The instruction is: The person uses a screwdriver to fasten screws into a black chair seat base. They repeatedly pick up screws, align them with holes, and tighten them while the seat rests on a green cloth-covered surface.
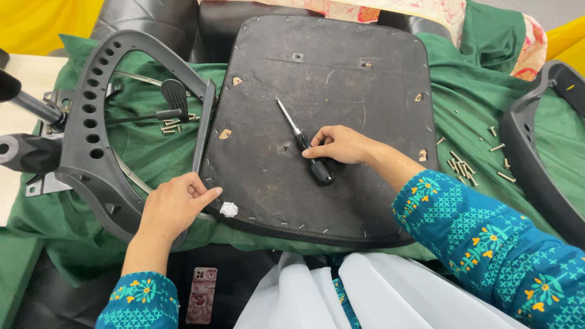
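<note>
The right hand (338, 145) pinches the screwdriver (303, 143) at its black handle, flat on the upturned chair seat base (365, 79). Slim, stiff and probably light, it is best held there. The left hand (173, 207), empty, presses the seat's lower-left edge.

left hand (173, 207) is lying flat, fingers curled a bit; right hand (338, 145) is pinching down, wrist bent inward.

Black-handled screwdriver (304, 145) flat on seat base (341, 73)
</note>
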